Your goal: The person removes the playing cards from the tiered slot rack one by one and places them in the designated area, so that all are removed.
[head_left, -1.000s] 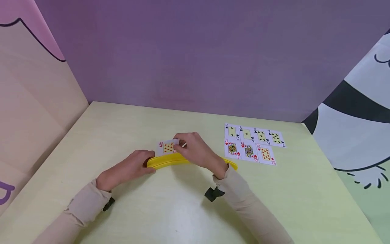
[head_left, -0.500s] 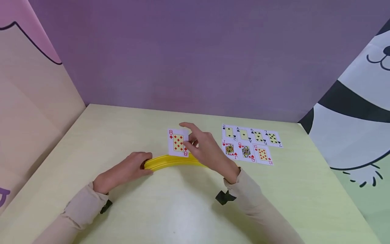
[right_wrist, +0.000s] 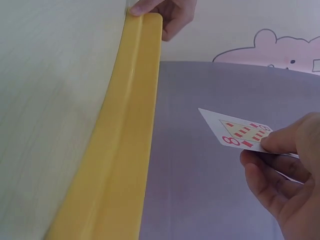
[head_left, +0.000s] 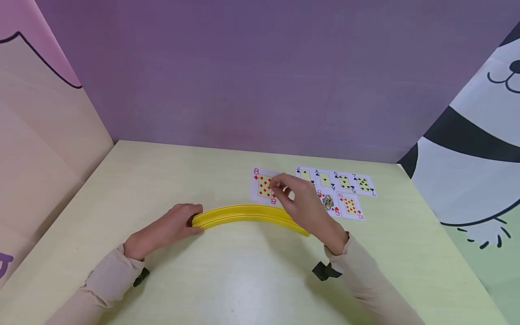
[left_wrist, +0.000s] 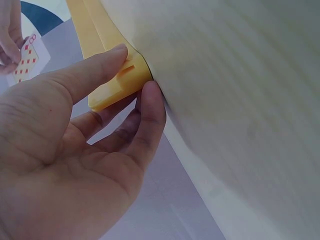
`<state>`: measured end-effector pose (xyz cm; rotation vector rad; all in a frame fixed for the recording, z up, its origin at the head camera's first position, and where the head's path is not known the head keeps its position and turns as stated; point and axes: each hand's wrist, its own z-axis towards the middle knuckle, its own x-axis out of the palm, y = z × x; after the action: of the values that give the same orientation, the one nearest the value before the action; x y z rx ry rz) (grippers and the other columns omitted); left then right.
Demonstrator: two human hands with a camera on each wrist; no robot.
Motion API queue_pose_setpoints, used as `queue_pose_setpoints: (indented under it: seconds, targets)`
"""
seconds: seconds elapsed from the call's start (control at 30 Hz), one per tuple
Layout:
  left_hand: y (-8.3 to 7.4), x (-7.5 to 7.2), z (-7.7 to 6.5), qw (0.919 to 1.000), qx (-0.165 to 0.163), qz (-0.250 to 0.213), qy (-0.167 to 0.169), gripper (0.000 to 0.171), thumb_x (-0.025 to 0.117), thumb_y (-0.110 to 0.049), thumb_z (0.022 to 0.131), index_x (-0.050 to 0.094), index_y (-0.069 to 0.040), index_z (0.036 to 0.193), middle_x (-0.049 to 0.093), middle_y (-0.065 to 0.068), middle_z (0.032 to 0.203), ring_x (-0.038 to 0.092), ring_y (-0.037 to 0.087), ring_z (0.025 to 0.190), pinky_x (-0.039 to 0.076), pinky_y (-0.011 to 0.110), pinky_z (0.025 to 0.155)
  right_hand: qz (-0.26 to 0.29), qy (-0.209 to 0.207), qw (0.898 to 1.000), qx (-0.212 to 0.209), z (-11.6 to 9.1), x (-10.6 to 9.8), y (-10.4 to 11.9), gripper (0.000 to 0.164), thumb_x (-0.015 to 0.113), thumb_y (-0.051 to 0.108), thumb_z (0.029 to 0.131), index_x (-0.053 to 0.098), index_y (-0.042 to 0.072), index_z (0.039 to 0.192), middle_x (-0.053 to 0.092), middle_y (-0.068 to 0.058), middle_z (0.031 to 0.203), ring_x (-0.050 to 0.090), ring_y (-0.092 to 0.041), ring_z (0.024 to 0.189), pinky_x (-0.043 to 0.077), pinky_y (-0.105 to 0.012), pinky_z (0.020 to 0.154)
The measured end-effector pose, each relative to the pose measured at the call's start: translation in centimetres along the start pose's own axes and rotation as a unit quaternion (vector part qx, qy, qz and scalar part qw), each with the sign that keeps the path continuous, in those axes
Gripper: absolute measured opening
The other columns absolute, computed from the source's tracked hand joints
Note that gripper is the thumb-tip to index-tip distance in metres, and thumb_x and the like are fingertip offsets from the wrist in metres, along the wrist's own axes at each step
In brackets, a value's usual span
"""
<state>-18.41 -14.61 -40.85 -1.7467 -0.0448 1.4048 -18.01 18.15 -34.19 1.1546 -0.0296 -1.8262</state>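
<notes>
A curved yellow card holder [head_left: 243, 212] stands on the table with no card in its slot. At its left end my left hand [head_left: 174, 225] grips it; in the left wrist view the thumb lies on one side and the fingertips [left_wrist: 152, 97] on the other. Beyond the holder's right half, my right hand [head_left: 306, 203] pinches the eight of diamonds [head_left: 264, 186] between thumb and fingers. In the right wrist view that playing card [right_wrist: 240, 131] is held off to the side of the holder, apart from it.
Two rows of face-up cards lie at the back right. The far row has four low spades, among them the seven of spades [head_left: 363, 184]; the near row shows the queen of hearts [head_left: 327, 203] and ten of diamonds [head_left: 350, 206]. A purple wall [head_left: 260, 90] rises behind.
My right hand has pulled the eight of diamonds up out of the yellow card holder and carried it to the right, towards the laid-out cards. My left hand stays on the holder's left end.
</notes>
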Motion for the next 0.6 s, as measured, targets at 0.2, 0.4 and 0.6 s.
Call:
queue_pose_setpoints:
  seconds: [0.2,0.4,0.6]
  targets:
    - [-0.2,0.0,0.1,1.0000,-0.004,0.000,0.001,0.022,0.078,-0.009,0.086,0.057,-0.007,0.091,0.046,-0.001,0.072,0.043,0.012,0.065,0.038,0.022,0.059,-0.034,-0.036,0.999,0.011,-1.4,-2.5,-1.4,0.015,0.069,-0.005,0.090,0.069,0.006,0.100,0.071,-0.005,0.093,0.064,-0.013,0.078,0.053,-0.027,0.065]
    - [-0.1,0.1,0.2,1.0000,0.000,0.001,0.002,0.022,0.078,-0.010,0.086,0.057,-0.007,0.090,0.046,-0.001,0.072,0.043,0.012,0.064,0.038,0.022,0.058,-0.064,-0.076,0.995,0.029,-2.7,-5.3,-3.2,0.017,0.069,-0.007,0.088,0.070,0.005,0.100,0.072,-0.004,0.094,0.064,-0.014,0.077,0.049,-0.015,0.070]
    - [-0.1,0.1,0.3,1.0000,0.001,0.003,-0.001,0.022,0.079,-0.010,0.086,0.057,-0.008,0.091,0.046,-0.001,0.072,0.044,0.012,0.065,0.038,0.022,0.059,-0.105,-0.102,0.987,0.059,-3.6,-8.2,-4.5,0.015,0.068,-0.005,0.090,0.070,0.003,0.102,0.073,-0.006,0.099,0.063,-0.016,0.081,0.045,-0.008,0.075]
